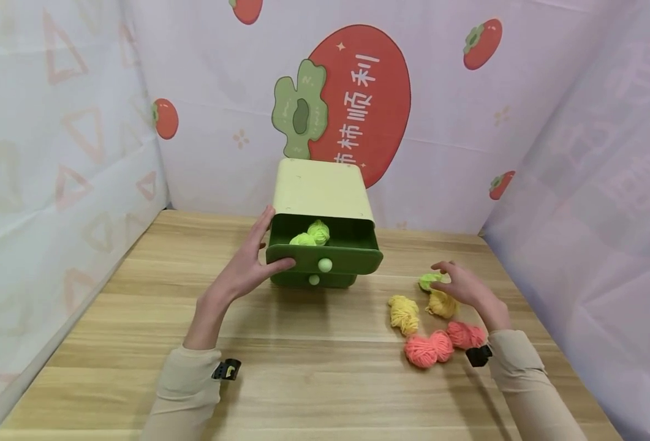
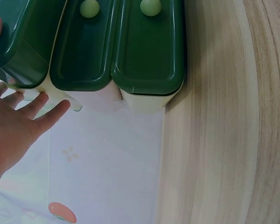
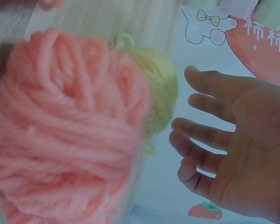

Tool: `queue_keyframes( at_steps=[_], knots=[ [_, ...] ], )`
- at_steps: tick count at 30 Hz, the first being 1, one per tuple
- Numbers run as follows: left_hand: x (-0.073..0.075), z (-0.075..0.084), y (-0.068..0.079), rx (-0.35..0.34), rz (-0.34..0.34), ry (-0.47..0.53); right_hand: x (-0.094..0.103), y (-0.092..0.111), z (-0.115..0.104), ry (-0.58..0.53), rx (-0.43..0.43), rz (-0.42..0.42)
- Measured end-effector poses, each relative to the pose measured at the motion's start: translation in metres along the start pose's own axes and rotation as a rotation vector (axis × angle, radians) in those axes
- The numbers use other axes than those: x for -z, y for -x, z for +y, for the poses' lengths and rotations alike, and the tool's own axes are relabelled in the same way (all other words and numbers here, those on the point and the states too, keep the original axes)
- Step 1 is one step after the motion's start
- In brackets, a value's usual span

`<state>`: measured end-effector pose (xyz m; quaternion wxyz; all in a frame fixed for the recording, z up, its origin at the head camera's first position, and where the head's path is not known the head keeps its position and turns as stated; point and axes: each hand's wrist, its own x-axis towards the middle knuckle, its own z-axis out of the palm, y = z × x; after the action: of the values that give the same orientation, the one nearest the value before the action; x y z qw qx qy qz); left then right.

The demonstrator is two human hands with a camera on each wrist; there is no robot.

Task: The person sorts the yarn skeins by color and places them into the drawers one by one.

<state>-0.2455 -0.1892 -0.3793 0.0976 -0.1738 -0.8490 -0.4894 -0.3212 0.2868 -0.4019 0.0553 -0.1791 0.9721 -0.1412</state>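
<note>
Cabinet (image 1: 321, 187): set on the wooden table (image 1: 325, 392), its top drawer (image 1: 355, 261) pulled out, the drawers below pushed in.
Left hand (image 1: 239, 266): fingers extended and spread along the cabinet's side, thumb laid on the drawer front.
Right hand (image 1: 466, 286): held near the table yarn, fingers loosely bent and parted; nothing is gripped.
Drawer yarn (image 1: 318, 233): two green balls are contained side by side.
Table yarn: a green ball (image 1: 428, 280), two yellow bundles (image 1: 404, 314) and coral yarn (image 1: 423, 352) are grouped right of the cabinet.
Backdrop (image 1: 214, 171): printed with red fruit.
</note>
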Motion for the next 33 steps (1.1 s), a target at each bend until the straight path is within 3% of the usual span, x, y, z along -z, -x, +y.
queue_keyframes(
  at_steps=[10, 18, 27, 33],
  knots=[
    [0.0, 0.003, 0.0, 0.019, -0.005, -0.003, -0.001, -0.007, 0.005, 0.001, 0.002, -0.096],
    [0.004, 0.031, 0.007, 0.033, -0.028, 0.026, -0.008, -0.013, 0.008, -0.04, -0.037, -0.129],
    [0.001, 0.004, 0.001, 0.031, -0.014, 0.01, -0.012, -0.017, 0.007, -0.026, -0.051, -0.091],
    [0.002, 0.001, 0.001, -0.002, -0.001, 0.001, -0.014, -0.018, 0.005, -0.034, -0.072, -0.049]
  ],
)
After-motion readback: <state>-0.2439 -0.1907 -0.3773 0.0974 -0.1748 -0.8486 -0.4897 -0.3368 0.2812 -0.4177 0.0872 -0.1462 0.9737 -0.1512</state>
